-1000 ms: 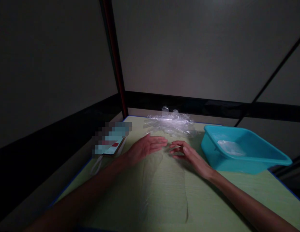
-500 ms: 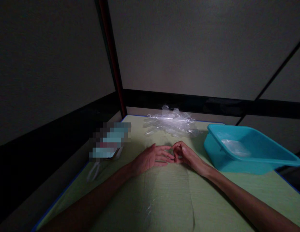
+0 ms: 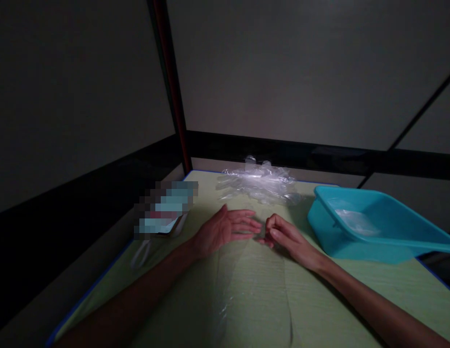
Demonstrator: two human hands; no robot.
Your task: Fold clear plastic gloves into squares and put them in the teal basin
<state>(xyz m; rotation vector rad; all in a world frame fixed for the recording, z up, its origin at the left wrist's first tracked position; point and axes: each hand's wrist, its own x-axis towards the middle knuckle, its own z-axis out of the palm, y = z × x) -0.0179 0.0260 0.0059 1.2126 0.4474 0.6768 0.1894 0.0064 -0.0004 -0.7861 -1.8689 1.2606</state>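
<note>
Over the middle of the green table, my left hand (image 3: pixel 225 229) is open, its fingers stretched to the right and slightly apart, with nothing in it. Just right of its fingertips, my right hand (image 3: pixel 285 238) has its fingers curled together in a pinch; whatever it may hold is too small or faint to make out. A thin clear plastic sheet (image 3: pixel 252 290) lies flat on the table below and between both hands. Beyond the hands sits a crumpled heap of clear plastic (image 3: pixel 259 181).
On the right stands a turquoise basin (image 3: pixel 355 249) with clear plastic (image 3: pixel 357 222) inside. A phone-like item, mostly pixelated (image 3: pixel 167 212), with a white strap (image 3: pixel 141 253) lies at the left edge of the green table (image 3: pixel 330 299). Walls rise behind and left.
My left hand has risen slightly, its thumb lifted away from the fingers. The fingers of my right hand have curled in more, and it has moved a little to the right.
</note>
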